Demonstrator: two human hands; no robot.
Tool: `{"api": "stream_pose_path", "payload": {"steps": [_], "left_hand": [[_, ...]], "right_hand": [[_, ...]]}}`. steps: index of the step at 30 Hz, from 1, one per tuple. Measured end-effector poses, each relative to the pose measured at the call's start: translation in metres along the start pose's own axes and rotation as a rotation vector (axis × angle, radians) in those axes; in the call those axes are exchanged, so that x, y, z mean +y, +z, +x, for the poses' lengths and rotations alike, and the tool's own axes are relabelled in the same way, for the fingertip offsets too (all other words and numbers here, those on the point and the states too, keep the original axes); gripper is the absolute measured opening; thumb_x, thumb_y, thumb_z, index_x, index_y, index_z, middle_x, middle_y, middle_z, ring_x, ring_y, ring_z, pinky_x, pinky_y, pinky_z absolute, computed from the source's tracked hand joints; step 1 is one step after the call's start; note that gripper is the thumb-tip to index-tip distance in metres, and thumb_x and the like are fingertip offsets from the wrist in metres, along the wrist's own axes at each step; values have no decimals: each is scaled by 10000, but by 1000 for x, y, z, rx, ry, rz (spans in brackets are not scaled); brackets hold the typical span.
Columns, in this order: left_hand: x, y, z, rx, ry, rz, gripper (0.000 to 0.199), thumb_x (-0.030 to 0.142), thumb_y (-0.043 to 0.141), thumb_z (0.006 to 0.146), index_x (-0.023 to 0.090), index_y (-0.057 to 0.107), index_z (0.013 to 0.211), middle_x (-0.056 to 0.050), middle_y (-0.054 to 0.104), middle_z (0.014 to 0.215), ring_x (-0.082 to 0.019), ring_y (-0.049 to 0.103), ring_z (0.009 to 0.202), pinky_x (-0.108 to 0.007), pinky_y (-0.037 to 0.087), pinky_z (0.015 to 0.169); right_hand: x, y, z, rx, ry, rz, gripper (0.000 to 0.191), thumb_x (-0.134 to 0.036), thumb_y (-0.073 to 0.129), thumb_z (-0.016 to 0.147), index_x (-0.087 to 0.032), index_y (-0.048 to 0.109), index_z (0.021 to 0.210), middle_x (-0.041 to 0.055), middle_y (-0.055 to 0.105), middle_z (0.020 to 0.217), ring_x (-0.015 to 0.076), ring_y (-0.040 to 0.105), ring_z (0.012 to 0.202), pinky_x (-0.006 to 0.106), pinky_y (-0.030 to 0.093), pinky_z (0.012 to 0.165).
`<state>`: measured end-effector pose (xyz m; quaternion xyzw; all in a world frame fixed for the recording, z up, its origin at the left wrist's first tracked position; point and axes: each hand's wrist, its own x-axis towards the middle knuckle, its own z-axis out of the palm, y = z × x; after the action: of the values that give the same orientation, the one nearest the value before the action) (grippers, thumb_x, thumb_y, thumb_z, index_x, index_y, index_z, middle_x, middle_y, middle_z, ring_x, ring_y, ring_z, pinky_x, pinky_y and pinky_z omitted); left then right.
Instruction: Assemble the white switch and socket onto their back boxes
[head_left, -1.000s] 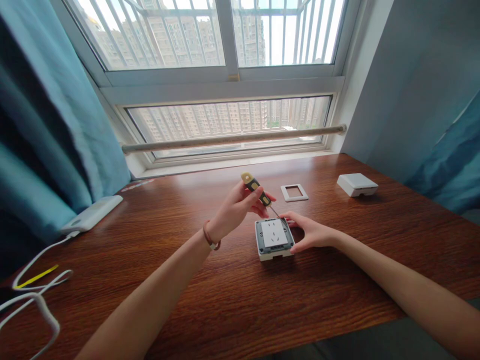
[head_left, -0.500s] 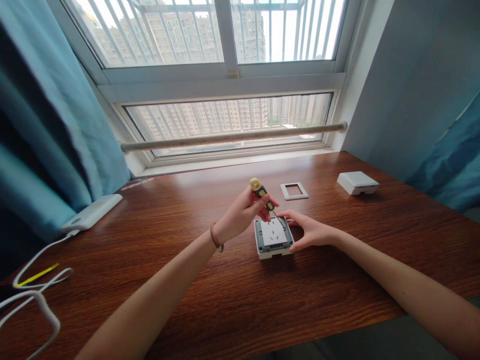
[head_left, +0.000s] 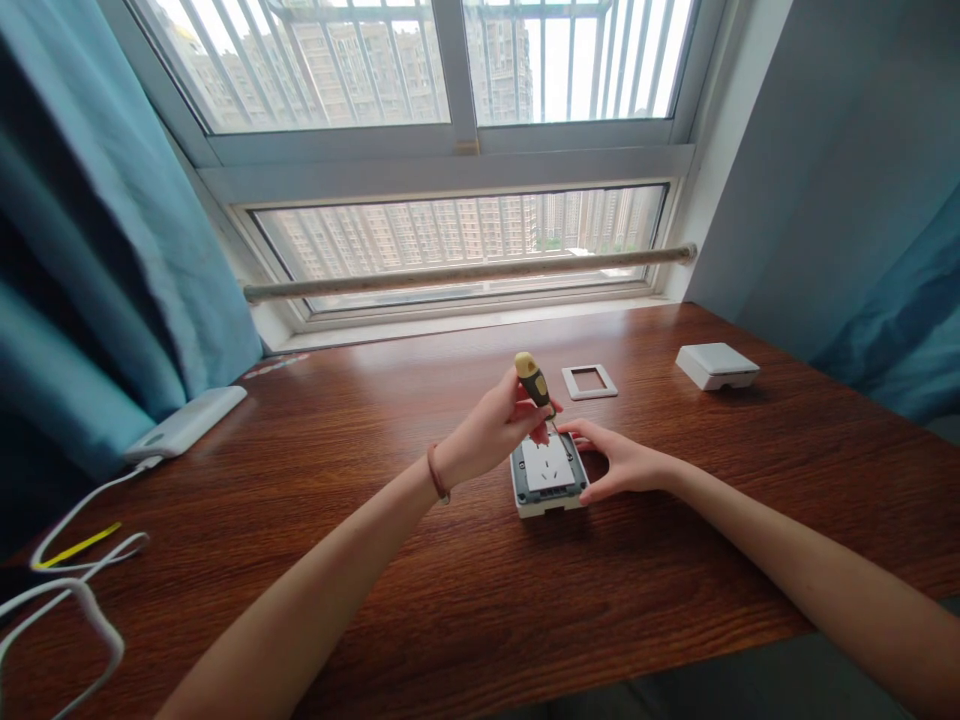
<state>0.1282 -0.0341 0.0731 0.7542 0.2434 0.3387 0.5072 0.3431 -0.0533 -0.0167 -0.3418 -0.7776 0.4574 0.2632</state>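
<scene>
My left hand (head_left: 501, 425) is closed around a yellow and dark screwdriver (head_left: 533, 380). Its thin shaft slants down to the right side of a wall socket (head_left: 548, 468), where the tip appears to meet a screw hole. The socket has a white face with slots, a grey inner frame and a white box beneath, and lies flat on the table. My right hand (head_left: 619, 460) grips the socket's right side, thumb at the near corner and fingers at the far one. Some of those fingertips are hidden behind the socket.
A white square cover frame (head_left: 589, 382) lies behind the socket. Farther right sits a closed white box (head_left: 718, 366). On the left are a white power strip or adapter (head_left: 187, 422), its white cable (head_left: 90, 600) and a yellow strip (head_left: 80, 546). The wooden table (head_left: 420, 590) ends at a window.
The screwdriver handle has tipped slightly to the right and more upright, with my left hand shifting right and turning. My right hand and the socket stay in place.
</scene>
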Motion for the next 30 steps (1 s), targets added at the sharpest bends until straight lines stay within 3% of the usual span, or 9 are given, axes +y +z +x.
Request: {"api": "stream_pose_path", "payload": {"steps": [2,6,9,12,15,19,26,30], "left_hand": [[2,-2,6,-64,-4,7,186,221,542,793,145,430,920,-72,603,930,-68,582,565,-212,494,528],[0,-3,21,-107,4,84,204,251,631,721,119,539,846,-20,587,740,-51,532,495,-190,453,474],[-10,1,28,-16,34,26,217,264,672,679,118,542,773,4,558,665,-46,501,489,-181,440,461],[-21,7,27,116,31,-57,285,267,709,644,133,495,778,2,573,714,-47,510,510,-164,441,440],[-27,12,21,154,18,-122,306,278,690,672,152,442,798,5,582,761,-20,469,429,-140,389,353],[-22,15,15,85,20,-189,294,270,626,741,163,426,929,-20,602,848,-6,451,364,-149,373,320],[-3,-3,14,-149,-21,-249,377,228,587,771,160,440,1112,-124,594,1062,-91,617,561,-252,528,550],[-5,-7,14,-135,-60,-208,323,262,594,759,145,509,1047,-97,621,985,-90,609,527,-244,520,519]], "right_hand": [[3,0,0,0,-1,0,846,-303,786,570,-209,332,1277,88,425,1262,252,421,1176,417,331,1007],[6,0,0,2,16,11,852,-302,790,562,-218,328,1274,84,432,1244,258,430,1168,428,346,992],[7,-1,0,3,21,21,853,-301,791,561,-220,327,1273,85,444,1229,258,435,1164,427,347,990],[6,-1,0,4,18,22,855,-304,790,560,-223,329,1276,86,443,1229,260,433,1165,431,342,993],[4,-1,0,5,13,16,859,-302,791,560,-222,331,1282,88,430,1249,262,423,1175,430,330,1002],[0,0,-1,3,9,18,844,-304,781,577,-218,333,1287,92,414,1278,258,417,1180,438,316,1013],[0,0,0,6,9,32,832,-311,780,578,-212,342,1278,92,434,1260,260,414,1181,442,320,1005],[0,0,-1,1,8,27,838,-297,780,582,-216,331,1285,91,422,1270,253,427,1173,437,324,1010]]}}
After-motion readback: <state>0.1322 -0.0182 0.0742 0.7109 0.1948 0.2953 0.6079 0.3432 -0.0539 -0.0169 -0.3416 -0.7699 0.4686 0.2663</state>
